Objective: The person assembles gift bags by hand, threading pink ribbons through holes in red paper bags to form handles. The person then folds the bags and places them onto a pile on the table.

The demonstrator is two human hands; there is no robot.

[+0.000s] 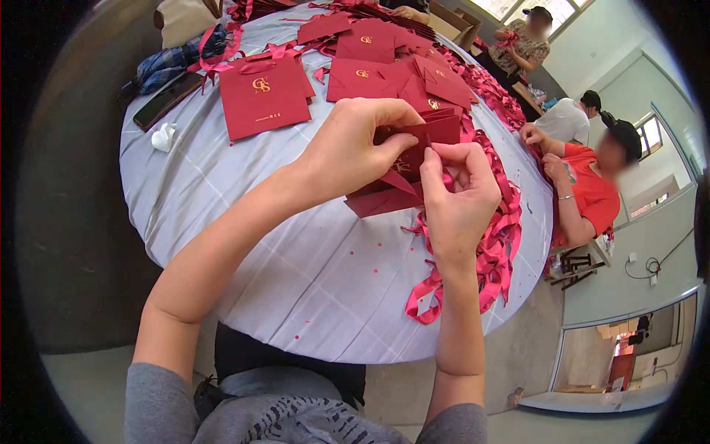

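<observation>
Left hand [355,148]: closed over the top of a red paper bag [436,132], thumb in front and fingers behind, holding it just above the table [296,281]
Right hand [458,196]: thumb and forefinger pinched tight on the bag's near edge, touching the left hand; I cannot tell whether a ribbon end is between them
Where the bag is: raised over the right half of the round table, above a few flat red bags [384,198]
Doing this well: it looks like fine work at the bag's rim, so the left hand should hold the paper steady while the right makes small pinches close to the edge, to avoid creasing or tearing
Edges: a tangle of red ribbons [495,251] lies along the right rim, with loops hanging over it that a wrist could drag off
Open room: bare cloth lies near and to the left; a stack of bags with gold logos [262,96], a dark flat object [166,100] and a white scrap [163,137] sit farther off
Nearby: a person in an orange-red shirt [592,192] works at the right rim, well apart from these hands
</observation>
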